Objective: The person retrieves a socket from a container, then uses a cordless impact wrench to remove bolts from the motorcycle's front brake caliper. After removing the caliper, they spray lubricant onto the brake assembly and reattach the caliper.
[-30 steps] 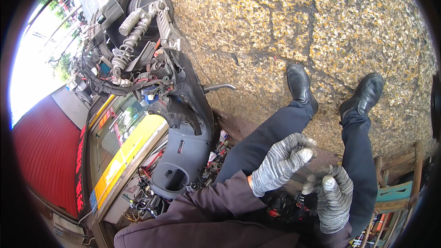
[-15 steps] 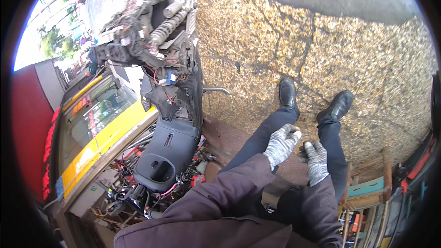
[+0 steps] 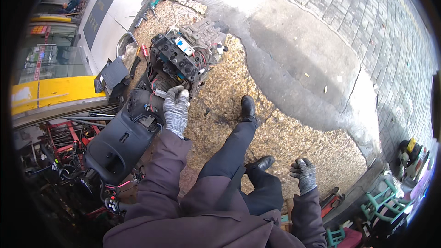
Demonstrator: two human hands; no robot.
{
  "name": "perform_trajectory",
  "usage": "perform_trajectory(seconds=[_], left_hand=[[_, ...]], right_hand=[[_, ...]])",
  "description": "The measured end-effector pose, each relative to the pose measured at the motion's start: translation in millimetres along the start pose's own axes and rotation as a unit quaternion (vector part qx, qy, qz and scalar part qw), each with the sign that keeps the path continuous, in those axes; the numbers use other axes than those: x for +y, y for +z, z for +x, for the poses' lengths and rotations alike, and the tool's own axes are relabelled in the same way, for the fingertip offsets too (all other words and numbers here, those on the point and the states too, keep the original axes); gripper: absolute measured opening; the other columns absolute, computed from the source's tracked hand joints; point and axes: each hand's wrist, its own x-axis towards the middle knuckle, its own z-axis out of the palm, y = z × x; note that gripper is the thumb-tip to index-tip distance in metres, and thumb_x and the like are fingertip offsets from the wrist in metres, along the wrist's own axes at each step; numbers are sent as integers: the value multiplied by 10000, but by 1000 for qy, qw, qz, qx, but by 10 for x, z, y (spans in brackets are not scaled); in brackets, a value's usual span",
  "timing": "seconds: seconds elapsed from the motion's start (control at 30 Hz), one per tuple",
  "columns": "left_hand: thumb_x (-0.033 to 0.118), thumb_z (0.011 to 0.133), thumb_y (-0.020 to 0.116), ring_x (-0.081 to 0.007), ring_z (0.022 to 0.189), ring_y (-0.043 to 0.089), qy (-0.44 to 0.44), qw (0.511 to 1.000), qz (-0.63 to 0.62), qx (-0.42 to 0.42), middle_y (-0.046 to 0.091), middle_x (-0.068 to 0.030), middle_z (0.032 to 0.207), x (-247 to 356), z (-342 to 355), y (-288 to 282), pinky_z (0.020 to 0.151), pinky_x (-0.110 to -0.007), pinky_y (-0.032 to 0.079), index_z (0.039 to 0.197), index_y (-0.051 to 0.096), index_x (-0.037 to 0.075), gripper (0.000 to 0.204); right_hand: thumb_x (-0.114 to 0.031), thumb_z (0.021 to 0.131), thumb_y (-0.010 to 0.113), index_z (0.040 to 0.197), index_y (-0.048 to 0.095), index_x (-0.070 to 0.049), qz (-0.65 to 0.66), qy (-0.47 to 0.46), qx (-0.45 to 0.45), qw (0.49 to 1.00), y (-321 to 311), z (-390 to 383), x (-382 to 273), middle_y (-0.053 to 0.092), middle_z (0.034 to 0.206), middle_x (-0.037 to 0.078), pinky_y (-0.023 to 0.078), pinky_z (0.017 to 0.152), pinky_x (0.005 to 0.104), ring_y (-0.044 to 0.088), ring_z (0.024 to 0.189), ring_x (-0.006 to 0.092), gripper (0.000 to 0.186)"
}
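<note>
Left hand (image 3: 176, 112), gloved: now reaching to the stripped scooter (image 3: 128, 126). Right hand (image 3: 303, 174), gloved: now hanging well apart.

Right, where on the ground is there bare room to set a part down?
Bare: the speckled paving between the right shoe, the right hand and the grey concrete. A smaller patch, with one dark scrap, lies between the scooter and left shoe. Crowded: the scooter's exposed wiring by the left hand, and the lower right corner, with green stools.

Over speckled ground (image 3: 305, 143) the right fingers (image 3: 301, 163) have room forward, but the scooter frame (image 3: 172, 58) blocks the left fingers (image 3: 172, 93) ahead.
</note>
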Motion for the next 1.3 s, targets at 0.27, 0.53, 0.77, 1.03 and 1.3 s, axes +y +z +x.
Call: perform_trajectory(seconds=[0.27, 0.53, 0.77, 1.03, 1.3], left_hand=[[178, 836, 665, -310, 1118, 511, 116, 927, 202, 294, 520, -186, 1199, 461, 2116, 165, 958, -388, 415, 1235, 476, 4, 474], [272, 799, 662, -376, 1207, 405, 108, 857, 369, 344, 376, -191, 1345, 526, 2441, 417, 983, -483, 374, 1278, 429, 67, 571], [454, 890, 498, -340, 1081, 511, 54, 806, 420, 414, 491, -167, 1214, 466, 2735, 483, 890, -467, 421, 1220, 517, 72, 505], [460, 934, 432, -331, 1127, 467, -3, 811, 435, 391, 490, -161, 1236, 409, 2759, 425, 937, -470, 366, 1252, 483, 137, 456], [514, 928, 424, -364, 1219, 400, -105, 847, 383, 353, 387, -208, 1321, 565, 2890, 414, 999, -489, 350, 1321, 405, 90, 578]], right_hand=[[-221, 916, 564, 995, 573, -12, -157, 33, -29, 987, 1520, 731, -1804, 633, 801, 103, 549, 546, 308, 633, 631, 199, 223], [-222, 923, 571, 1012, 585, -35, -325, 61, -176, 927, 3263, 1338, -3202, 643, 828, 68, 545, 573, 295, 622, 663, 153, 207], [-193, 915, 584, 973, 571, -34, -492, 89, -247, 830, 4588, 2367, -4469, 609, 748, 57, 485, 545, 266, 576, 599, 131, 169], [-202, 922, 567, 995, 580, -3, -659, 51, -281, 696, 6335, 3014, -5234, 617, 780, 64, 467, 552, 261, 566, 628, 128, 212], [-196, 926, 567, 991, 586, -9, -726, 107, -351, 581, 7280, 3824, -4878, 606, 803, 51, 485, 582, 259, 579, 659, 123, 199]])
